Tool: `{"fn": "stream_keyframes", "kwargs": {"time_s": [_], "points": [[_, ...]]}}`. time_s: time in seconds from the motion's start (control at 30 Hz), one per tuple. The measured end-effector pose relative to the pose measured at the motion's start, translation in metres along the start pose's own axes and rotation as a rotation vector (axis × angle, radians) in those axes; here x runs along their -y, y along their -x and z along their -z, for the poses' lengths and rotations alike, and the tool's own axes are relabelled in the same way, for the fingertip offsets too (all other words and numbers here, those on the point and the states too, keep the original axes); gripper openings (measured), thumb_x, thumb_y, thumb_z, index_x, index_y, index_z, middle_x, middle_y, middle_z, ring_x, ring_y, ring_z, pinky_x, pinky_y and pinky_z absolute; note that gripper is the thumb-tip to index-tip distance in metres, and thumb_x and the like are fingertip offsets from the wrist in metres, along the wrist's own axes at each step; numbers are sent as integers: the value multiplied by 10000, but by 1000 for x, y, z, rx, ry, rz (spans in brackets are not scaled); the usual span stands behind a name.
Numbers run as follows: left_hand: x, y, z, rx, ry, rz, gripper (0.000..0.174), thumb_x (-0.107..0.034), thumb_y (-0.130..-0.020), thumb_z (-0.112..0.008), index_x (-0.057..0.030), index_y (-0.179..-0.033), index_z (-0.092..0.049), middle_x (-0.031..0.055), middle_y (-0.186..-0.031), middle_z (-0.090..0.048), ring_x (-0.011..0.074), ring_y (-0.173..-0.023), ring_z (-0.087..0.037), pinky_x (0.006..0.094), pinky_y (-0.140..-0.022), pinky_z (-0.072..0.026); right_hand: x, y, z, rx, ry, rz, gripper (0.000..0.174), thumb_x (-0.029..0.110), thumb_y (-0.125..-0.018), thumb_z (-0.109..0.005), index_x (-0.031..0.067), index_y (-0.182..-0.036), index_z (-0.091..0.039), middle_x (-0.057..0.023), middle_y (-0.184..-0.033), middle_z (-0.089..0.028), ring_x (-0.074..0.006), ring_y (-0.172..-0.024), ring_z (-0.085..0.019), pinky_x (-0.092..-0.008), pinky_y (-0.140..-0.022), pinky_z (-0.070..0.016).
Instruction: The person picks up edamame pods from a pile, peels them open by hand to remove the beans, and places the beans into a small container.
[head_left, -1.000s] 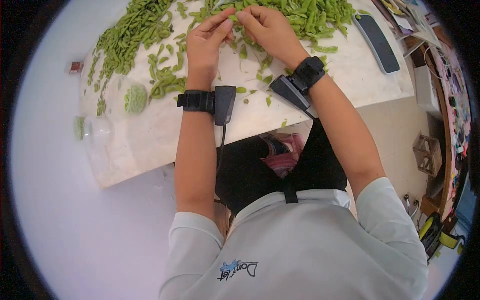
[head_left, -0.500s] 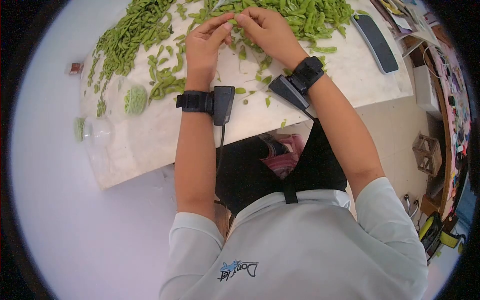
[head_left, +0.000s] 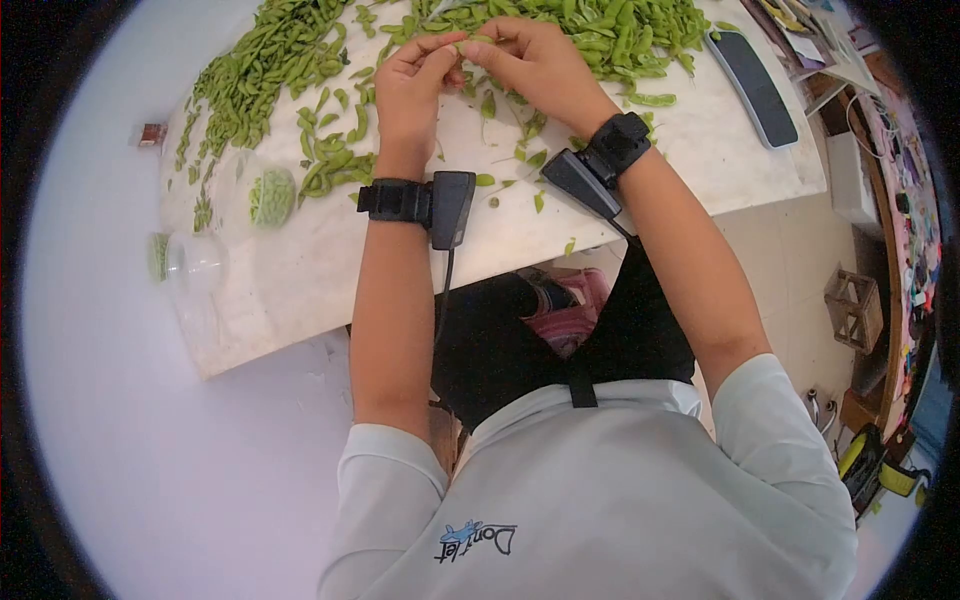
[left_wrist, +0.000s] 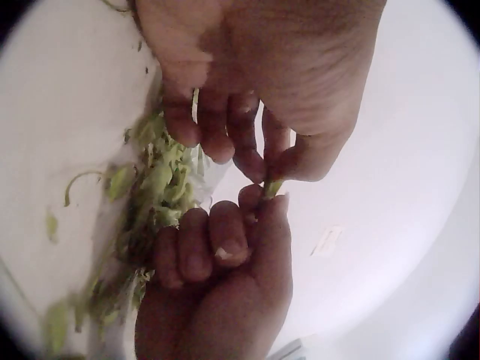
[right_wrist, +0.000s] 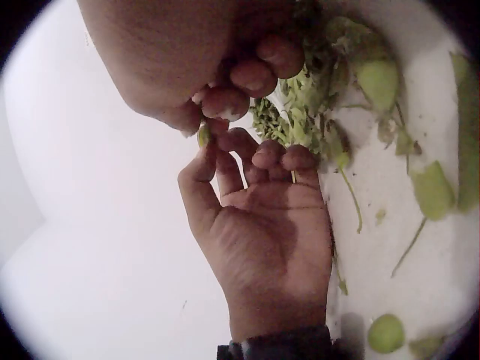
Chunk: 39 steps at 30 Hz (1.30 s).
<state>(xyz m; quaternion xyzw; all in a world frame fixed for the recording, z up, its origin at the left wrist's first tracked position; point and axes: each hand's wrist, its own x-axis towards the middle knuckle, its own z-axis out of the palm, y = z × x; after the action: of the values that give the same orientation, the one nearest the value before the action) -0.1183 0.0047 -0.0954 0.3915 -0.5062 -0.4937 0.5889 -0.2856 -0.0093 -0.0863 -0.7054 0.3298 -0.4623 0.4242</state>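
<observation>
Shifted right hand (head_left: 545, 75) pinches pod (left_wrist: 271, 187).

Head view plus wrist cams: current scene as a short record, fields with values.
left hand: pinches one end of a green pod
right hand: pinches the same pod's other end
grip: thumb and finger, both hands
surface: pale table
left pile: many green pods
right pile: green pods, beyond right hand
clear container: green contents, left of left hand
phone: dark face up, near table's right side
</observation>
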Motion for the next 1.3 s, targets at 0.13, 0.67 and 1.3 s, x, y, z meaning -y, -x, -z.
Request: {"fn": "stream_keyframes", "kwargs": {"time_s": [0.13, 0.67, 1.3], "points": [[-2, 1, -2, 4, -26, -2, 198, -55, -870, -599, 32, -1043, -642, 38, -793, -623, 96, -674, -553, 234, -636, -458, 2, 1, 1, -14, 25, 33, 321, 315, -893, -586, 7, -818, -634, -53, -580, -545, -128, -509, -469, -307, -496, -382], [-1, 1, -4, 14, -31, -72, 166, -45, -852, -606, 9, -998, -663, 44, -817, -658, 84, -682, -579, 214, -629, -460, 5, 3, 1, 91, 34, -8, 356, 341, -917, -551, 27, -794, -662, -49, -580, -563, -123, -509, -491, -301, -485, -395], [-10, 6, -11, 54, -161, -130, 188, -70, -849, -660, -12, -1029, -664, 42, -825, -645, 106, -715, -580, 239, -653, -467, 1, -1, 3, -84, 166, 13, 376, 311, -919, -486, -20, -757, -564, -166, -612, -542, -280, -540, -529, -383, -550, -427]]}}
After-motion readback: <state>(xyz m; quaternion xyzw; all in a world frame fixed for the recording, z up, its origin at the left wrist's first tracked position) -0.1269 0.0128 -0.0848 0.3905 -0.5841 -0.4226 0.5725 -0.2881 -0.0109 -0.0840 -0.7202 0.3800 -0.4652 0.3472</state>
